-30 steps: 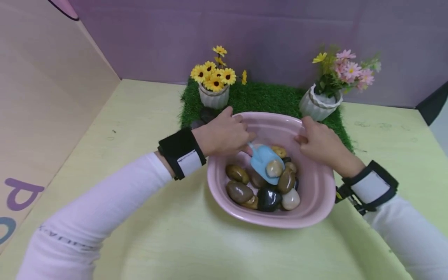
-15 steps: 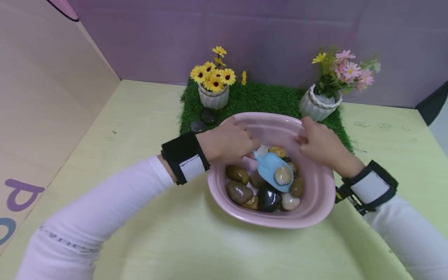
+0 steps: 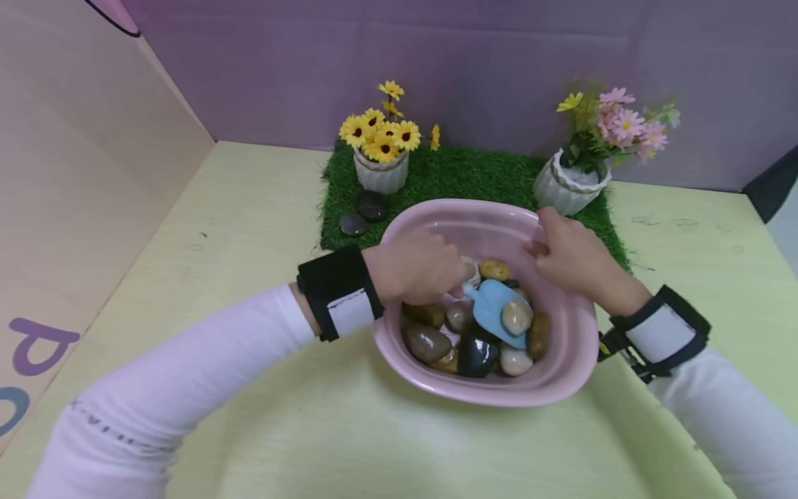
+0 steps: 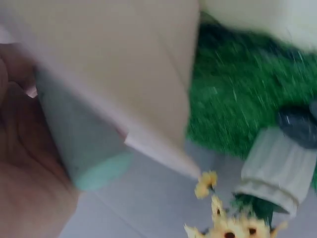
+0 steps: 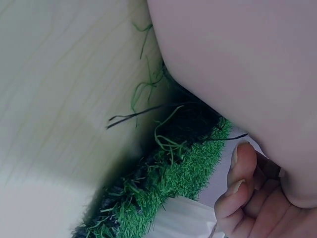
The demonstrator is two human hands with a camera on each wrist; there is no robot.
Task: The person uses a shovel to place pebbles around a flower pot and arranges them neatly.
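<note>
A pink basin (image 3: 480, 394) with several polished stones in it stands in the middle of the head view. My left hand (image 3: 420, 267) reaches over its left rim and grips a light blue scoop (image 3: 488, 303) by the handle. On the scoop lies a pale round stone (image 3: 517, 317). Around the scoop are a large black stone (image 3: 479, 355), brown stones and a white stone (image 3: 515, 360). In the left wrist view the pale green handle end (image 4: 89, 144) shows against my palm. My right hand (image 3: 576, 260) holds the basin's far right rim, fingers outside the wall.
Behind the basin lies a green turf mat (image 3: 480, 173). A pot of yellow flowers (image 3: 382, 170) stands on its left, a tilted pot of pink flowers (image 3: 570, 184) on its right. Two dark stones (image 3: 371, 206) rest on the mat. A purple wall (image 3: 499, 76) rises behind.
My left hand has moved right and nearer with the scoop, deeper into the basin. The pale stone has ridden along on it, and a brown stone has shifted toward the right wall.
</note>
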